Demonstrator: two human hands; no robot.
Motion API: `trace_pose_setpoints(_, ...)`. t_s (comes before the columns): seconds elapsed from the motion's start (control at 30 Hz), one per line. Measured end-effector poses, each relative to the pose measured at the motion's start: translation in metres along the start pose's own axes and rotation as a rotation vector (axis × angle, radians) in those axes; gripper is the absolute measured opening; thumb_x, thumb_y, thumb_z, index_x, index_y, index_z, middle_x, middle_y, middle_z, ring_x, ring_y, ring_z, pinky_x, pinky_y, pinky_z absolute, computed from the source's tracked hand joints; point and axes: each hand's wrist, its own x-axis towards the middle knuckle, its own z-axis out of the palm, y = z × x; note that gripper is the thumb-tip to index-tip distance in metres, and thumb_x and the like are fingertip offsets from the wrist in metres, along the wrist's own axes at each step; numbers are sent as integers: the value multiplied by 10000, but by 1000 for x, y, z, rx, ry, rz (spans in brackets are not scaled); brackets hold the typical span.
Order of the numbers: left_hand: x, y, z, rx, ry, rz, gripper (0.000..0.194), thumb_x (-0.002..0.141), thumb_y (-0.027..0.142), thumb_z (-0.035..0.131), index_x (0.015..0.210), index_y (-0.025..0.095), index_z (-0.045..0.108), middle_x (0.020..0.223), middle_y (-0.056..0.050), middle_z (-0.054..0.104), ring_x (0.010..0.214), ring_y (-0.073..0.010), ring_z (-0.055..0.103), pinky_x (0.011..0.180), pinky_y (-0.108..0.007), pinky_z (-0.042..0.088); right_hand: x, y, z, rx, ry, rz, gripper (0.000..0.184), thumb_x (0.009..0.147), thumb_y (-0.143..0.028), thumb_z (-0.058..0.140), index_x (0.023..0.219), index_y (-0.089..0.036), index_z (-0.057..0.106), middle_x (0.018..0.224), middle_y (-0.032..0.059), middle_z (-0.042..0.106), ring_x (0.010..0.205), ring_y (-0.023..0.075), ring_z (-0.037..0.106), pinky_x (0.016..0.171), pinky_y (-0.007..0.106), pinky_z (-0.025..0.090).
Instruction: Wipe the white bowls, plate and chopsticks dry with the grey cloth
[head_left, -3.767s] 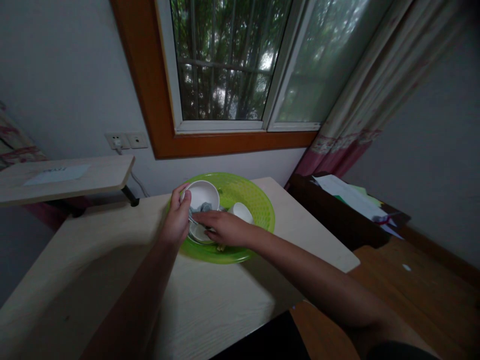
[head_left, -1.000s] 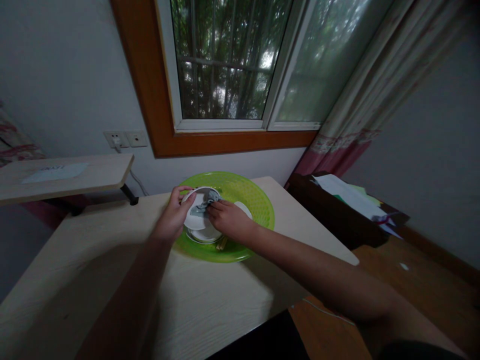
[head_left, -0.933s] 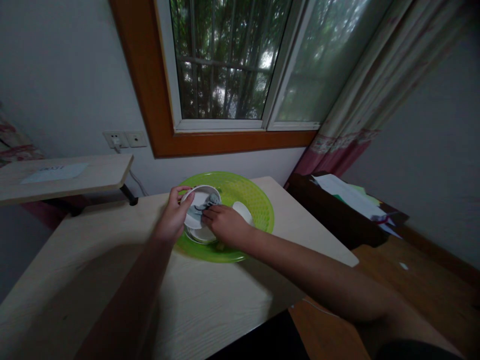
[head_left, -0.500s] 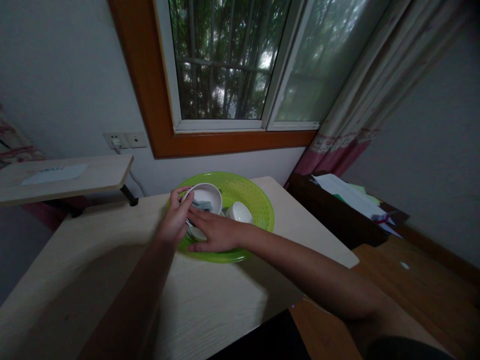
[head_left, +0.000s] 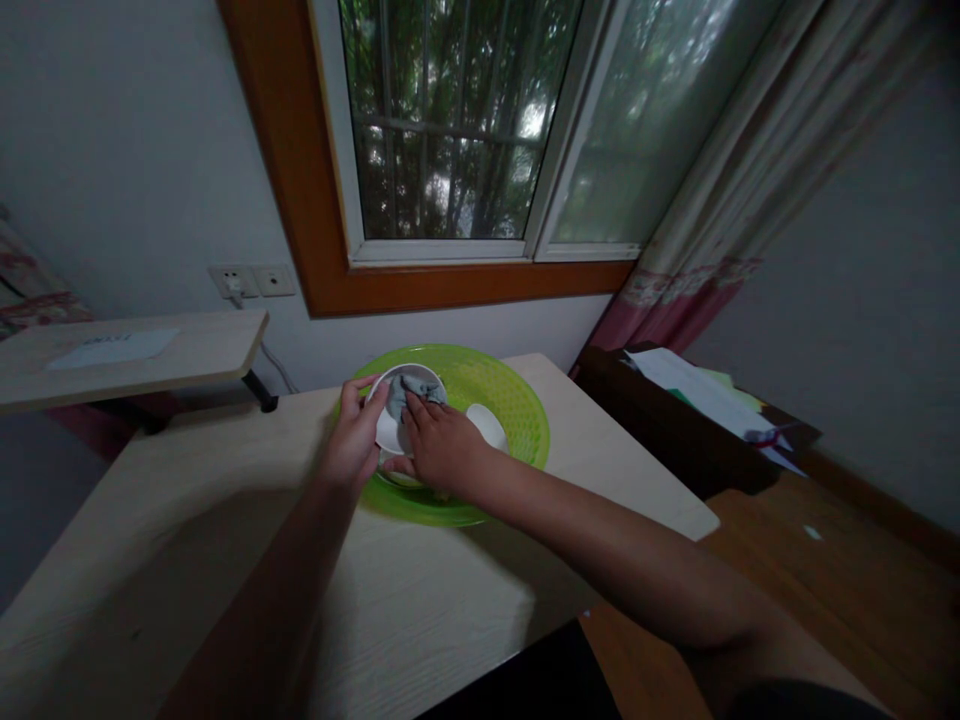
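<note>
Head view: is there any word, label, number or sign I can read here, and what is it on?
White paper sheet on the pale wooden side shelf: a short dark line of print, too blurred to read.
Papers in the dark box by the curtain: no legible text.
White ceramic bowl, grey cloth, green plastic basket, white wall sockets: no markings visible.

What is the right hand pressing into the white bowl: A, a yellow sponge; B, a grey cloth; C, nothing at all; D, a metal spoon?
B: the right hand presses a grey cloth inside the white bowl, which the left hand grips at its rim above the green basket.
</note>
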Motion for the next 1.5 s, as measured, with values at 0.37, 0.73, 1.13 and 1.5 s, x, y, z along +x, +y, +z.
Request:
trace_pose_setpoints(0.37, 2, 3, 1, -91, 75, 27, 449, 777, 407, 774, 1102, 255, 504, 894, 12, 656, 808, -153, 674, 705, -258, 542, 1, 17, -4, 217, 67, -201, 328, 939, -186, 622, 1266, -194, 644, 1183, 92, 718, 1002, 225, 690, 879, 339, 518)
trace_pose_setpoints(0.73, 9, 11, -15, -24, -159, -124, 473, 767, 279, 747, 1209, 218, 591, 1005, -50, 708, 844, -187, 682, 735, -286, 537, -12, 47, 1, -33, 169, -499, 221, 1035, -169, 474, 1111, -144, 680, 1181, 123, 697, 1117, 226, 615, 993, 413, 460)
trace_pose_setpoints(1.13, 6, 8, -16, 210, -246, -42, 450, 783, 393, 760, 1170, 189, 656, 1053, -77, 701, 838, -164, 655, 691, -235, 505, -14, 56, 18, -222, 188, -560, 259, 1029, -130, 437, 1039, -110, 695, 1227, 134, 676, 1147, 223, 601, 1073, 406, 442)
trace_pose_setpoints(1.5, 9, -7, -9, 79, -60, 95, 394, 839, 394, 714, 1181, 226, 612, 1162, -68, 679, 1027, -169, 649, 864, -268, 512, -2, 11, 15, 459, 77, -202, 472, 907, -94, 562, 1378, -128, 567, 1418, 139, 585, 1248, 243, 606, 1064, 390, 496)
